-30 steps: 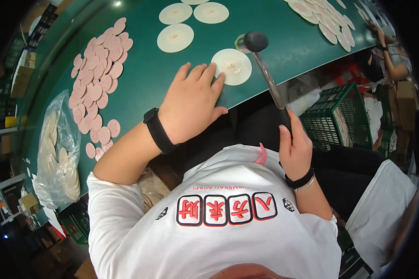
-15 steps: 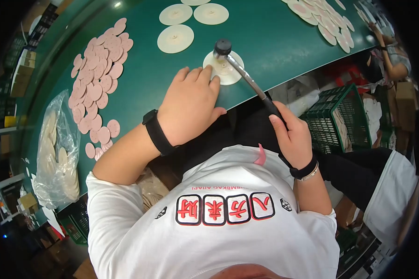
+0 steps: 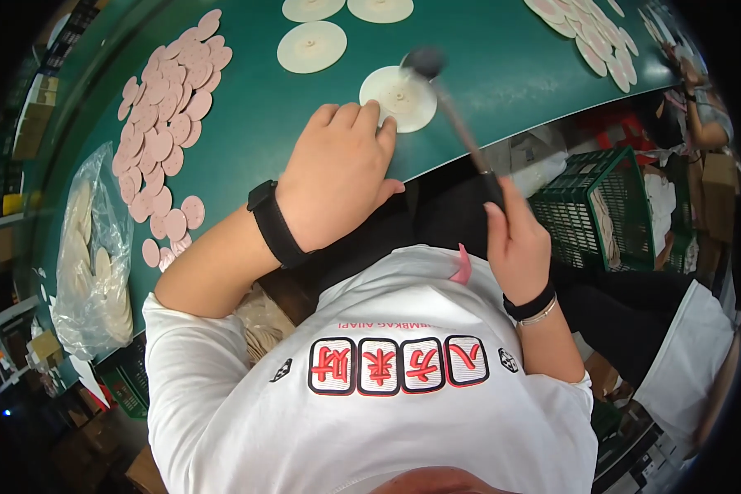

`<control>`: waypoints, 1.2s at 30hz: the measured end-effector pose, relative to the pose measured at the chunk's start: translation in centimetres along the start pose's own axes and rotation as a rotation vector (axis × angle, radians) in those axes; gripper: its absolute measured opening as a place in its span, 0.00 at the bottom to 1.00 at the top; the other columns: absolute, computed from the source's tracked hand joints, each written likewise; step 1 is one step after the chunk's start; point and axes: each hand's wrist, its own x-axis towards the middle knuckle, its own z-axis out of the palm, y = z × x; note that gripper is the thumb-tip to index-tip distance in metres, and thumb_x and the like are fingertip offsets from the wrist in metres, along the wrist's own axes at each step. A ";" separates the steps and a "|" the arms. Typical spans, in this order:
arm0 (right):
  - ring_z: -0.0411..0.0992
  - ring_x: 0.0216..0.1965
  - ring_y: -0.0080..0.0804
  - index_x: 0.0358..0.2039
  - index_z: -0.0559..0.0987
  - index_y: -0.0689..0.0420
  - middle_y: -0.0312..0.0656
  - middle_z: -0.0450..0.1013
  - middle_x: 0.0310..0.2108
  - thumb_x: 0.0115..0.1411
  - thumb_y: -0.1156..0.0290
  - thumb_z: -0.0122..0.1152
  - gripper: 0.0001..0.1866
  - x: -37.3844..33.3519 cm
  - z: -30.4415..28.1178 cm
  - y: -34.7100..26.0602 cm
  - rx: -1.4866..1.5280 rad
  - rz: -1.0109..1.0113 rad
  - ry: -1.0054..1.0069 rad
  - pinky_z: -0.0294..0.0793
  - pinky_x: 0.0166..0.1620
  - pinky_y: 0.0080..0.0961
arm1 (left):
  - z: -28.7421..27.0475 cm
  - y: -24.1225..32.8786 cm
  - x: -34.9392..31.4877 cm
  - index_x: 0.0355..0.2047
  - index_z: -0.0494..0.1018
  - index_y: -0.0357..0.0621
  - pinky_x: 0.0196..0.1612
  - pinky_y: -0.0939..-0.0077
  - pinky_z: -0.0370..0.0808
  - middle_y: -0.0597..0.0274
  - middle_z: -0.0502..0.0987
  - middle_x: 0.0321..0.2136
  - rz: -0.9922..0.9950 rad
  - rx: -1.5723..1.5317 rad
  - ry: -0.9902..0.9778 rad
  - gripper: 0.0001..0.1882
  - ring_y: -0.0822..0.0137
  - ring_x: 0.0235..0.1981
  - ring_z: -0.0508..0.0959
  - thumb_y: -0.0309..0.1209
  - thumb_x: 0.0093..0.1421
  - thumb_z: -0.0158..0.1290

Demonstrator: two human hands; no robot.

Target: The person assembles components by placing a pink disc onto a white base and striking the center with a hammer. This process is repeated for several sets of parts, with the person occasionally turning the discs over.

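- While the left hand [image 3: 337, 177], open, touches the white disc [image 3: 402, 104], fingertips [image 3: 373, 110] should avoid its centre.
- Right hand [image 3: 520, 251], gripping the mallet [image 3: 462, 132] near this disc, should strike squarely.

Left hand [image 3: 335, 181] palm down — right hand [image 3: 520, 253] curled in a grip.

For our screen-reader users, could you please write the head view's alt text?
A person's right hand holds a blurred, black-headed hammer by the far edge of a white disc whose near edge the left hand touches on a green table. Pink discs lie heaped at left, near a bag of pale discs.
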 end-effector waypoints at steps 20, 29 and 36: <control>0.75 0.22 0.48 0.57 0.78 0.62 0.51 0.77 0.26 0.70 0.71 0.62 0.17 -0.8 -0.4 1.3 -0.036 0.035 -0.074 0.73 0.27 0.35 | 1.2 -1.4 -0.4 0.55 0.75 0.30 0.62 0.61 0.70 0.45 0.78 0.53 0.086 0.080 0.148 0.34 0.53 0.56 0.77 0.45 0.57 0.68; 0.77 0.24 0.51 0.59 0.77 0.62 0.52 0.78 0.28 0.69 0.72 0.64 0.20 -1.8 -1.2 0.6 -0.100 0.034 -0.076 0.75 0.27 0.39 | 1.3 -1.1 -0.4 0.54 0.76 0.30 0.59 0.62 0.71 0.48 0.78 0.49 0.082 0.055 0.158 0.34 0.56 0.53 0.78 0.46 0.57 0.68; 0.75 0.21 0.44 0.57 0.78 0.60 0.50 0.76 0.25 0.70 0.71 0.61 0.16 -1.2 -1.7 -0.1 -0.132 -0.022 -0.030 0.73 0.27 0.35 | -0.1 -0.4 -0.1 0.59 0.72 0.32 0.66 0.58 0.67 0.42 0.72 0.62 -0.006 0.035 -0.059 0.36 0.50 0.61 0.74 0.46 0.58 0.67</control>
